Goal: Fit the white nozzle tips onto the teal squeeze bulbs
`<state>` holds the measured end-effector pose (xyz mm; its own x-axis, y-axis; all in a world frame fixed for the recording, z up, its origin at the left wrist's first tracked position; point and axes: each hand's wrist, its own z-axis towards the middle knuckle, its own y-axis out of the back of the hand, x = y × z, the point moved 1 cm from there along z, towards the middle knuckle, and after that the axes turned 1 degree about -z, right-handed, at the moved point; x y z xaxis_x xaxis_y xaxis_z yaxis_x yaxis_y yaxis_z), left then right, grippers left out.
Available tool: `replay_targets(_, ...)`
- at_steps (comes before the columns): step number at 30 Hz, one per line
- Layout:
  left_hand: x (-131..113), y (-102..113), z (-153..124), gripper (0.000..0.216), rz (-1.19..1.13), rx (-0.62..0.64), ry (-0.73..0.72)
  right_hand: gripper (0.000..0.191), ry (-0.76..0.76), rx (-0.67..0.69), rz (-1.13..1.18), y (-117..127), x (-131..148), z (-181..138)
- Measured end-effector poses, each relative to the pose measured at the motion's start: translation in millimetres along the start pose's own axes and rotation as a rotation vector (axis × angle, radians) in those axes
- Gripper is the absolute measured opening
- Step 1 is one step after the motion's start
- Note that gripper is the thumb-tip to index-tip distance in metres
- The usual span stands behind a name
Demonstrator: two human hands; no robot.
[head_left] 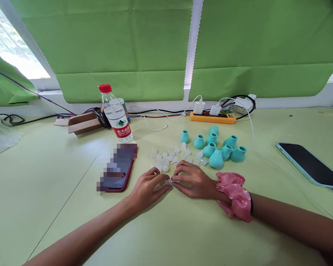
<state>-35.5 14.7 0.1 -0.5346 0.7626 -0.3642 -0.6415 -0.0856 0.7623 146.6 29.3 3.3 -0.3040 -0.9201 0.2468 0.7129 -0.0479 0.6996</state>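
My left hand [148,186] and my right hand [192,179] rest on the pale green table [183,229], fingertips meeting on a small white plastic piece [169,181] pinched between them. Just beyond lies a scatter of several small white plastic pieces [168,157]. Behind and to the right of these stands a cluster of several teal vase-shaped rubber parts [216,147]. A pink scrunchie [235,195] sits on my right wrist.
A red phone [118,168] lies left of my hands, a water bottle [116,114] and open cardboard box [81,123] behind it. An orange power strip [212,117] with chargers and cables sits at the back. A second phone [310,164] lies at the right.
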Motion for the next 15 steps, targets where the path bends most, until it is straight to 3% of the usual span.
replay_targets(15,-0.4,0.0,1.5,0.012,-0.032,0.004,-0.029,0.007,-0.010,0.023,0.012,-0.8,0.0,-0.3)
